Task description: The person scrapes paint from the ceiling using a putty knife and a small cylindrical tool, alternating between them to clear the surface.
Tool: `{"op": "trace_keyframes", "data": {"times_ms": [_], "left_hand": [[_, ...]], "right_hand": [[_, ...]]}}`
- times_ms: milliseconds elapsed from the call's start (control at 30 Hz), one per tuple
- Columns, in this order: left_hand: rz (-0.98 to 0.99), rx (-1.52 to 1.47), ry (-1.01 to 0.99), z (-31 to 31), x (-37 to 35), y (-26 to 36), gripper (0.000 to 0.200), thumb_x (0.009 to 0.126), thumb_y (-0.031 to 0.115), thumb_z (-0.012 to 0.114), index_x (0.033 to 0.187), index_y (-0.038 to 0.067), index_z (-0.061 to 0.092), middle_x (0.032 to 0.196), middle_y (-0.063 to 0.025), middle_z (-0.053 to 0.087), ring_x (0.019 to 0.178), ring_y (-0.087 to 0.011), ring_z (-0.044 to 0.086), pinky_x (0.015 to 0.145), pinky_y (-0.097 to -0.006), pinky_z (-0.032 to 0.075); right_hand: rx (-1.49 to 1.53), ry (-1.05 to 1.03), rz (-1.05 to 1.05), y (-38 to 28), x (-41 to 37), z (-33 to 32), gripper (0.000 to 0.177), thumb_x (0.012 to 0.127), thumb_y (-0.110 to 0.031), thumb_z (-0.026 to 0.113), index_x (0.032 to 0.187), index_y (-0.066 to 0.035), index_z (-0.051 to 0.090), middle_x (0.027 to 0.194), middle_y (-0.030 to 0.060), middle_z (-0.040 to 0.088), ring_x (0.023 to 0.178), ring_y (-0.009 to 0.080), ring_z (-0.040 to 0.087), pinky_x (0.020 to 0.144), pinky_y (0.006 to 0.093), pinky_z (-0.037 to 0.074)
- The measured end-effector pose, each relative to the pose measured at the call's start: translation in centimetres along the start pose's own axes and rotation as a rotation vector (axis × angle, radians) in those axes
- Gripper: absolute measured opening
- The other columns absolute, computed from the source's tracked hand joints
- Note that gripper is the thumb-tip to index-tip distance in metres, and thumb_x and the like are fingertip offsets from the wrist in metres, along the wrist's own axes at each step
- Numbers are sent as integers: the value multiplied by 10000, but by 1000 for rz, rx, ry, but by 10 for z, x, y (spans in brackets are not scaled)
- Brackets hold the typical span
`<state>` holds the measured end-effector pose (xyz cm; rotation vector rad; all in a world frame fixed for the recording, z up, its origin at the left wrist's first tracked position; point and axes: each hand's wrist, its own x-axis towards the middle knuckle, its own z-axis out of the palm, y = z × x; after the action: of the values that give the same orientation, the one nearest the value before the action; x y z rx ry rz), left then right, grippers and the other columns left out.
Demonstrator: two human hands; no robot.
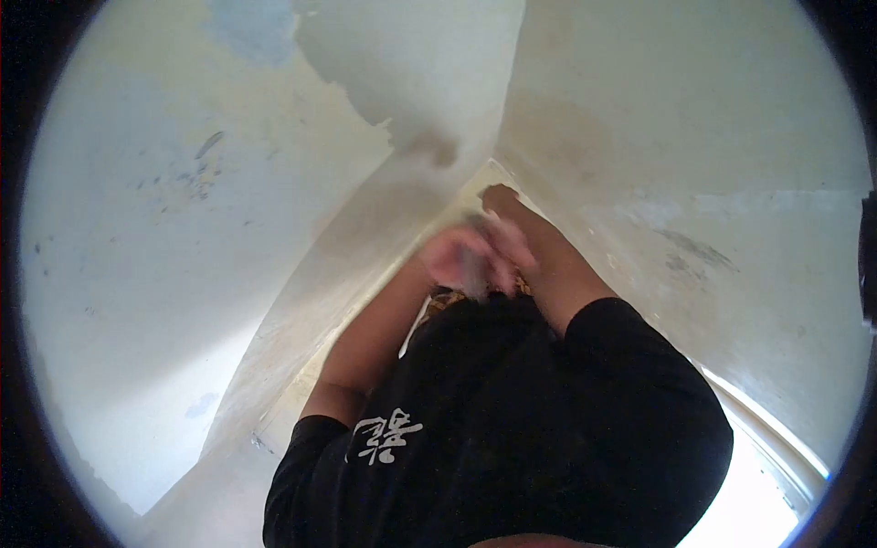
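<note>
My left hand [447, 259] and my right hand [513, 245] come together in front of my waist. Motion smears both, so the fingers do not show clearly. Between the palms and fingers runs a blurred grey streak [474, 270], and I cannot tell whether it is a thing being held. Just below the hands, a strip of orange-brown patterned cloth [445, 300] shows at the hem of my black T-shirt [539, 411]. White characters are printed on the shirt.
Two pale walls meet in a corner ahead. The left wall [164, 274] has patchy, ragged-edged coating and dark scuffs; the right wall [694, 137] carries grey smudges. A bright opening with a white frame [767, 429] lies at the lower right.
</note>
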<state>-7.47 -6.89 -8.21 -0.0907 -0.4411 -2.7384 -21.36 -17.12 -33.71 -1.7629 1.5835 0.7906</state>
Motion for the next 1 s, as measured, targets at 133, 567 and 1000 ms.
{"op": "trace_keyframes", "data": {"times_ms": [133, 567, 1000], "left_hand": [[-37, -7, 439, -27, 17, -26, 450, 916, 149, 537, 1343, 45, 441, 1259, -237, 549, 1043, -365, 622, 922, -483, 505], [185, 462, 1538, 6, -246, -85, 399, 893, 351, 635, 1151, 55, 563, 646, 25, 432, 453, -101, 416, 512, -288, 460], [1159, 1216, 1343, 141, -85, -6, 303, 983, 294, 442, 1096, 30, 537, 878, -23, 484, 788, -110, 466, 710, -250, 383]], "right_hand": [[144, 142, -52, -8, -5, 11, 411, 809, -331, 664, 1121, -64, 674, 1099, 120, 680, 1017, 283, 661, 846, 420, 533], [2596, -652, 42, 57, -138, 11, 534, 983, -501, 306, 923, -23, 537, 538, 0, 430, 412, 159, 429, 403, 292, 392], [2489, -479, -554, -161, -364, -183, 500, 847, -572, 559, 692, -115, 425, 582, 16, 414, 499, 161, 422, 480, 291, 374]]}}
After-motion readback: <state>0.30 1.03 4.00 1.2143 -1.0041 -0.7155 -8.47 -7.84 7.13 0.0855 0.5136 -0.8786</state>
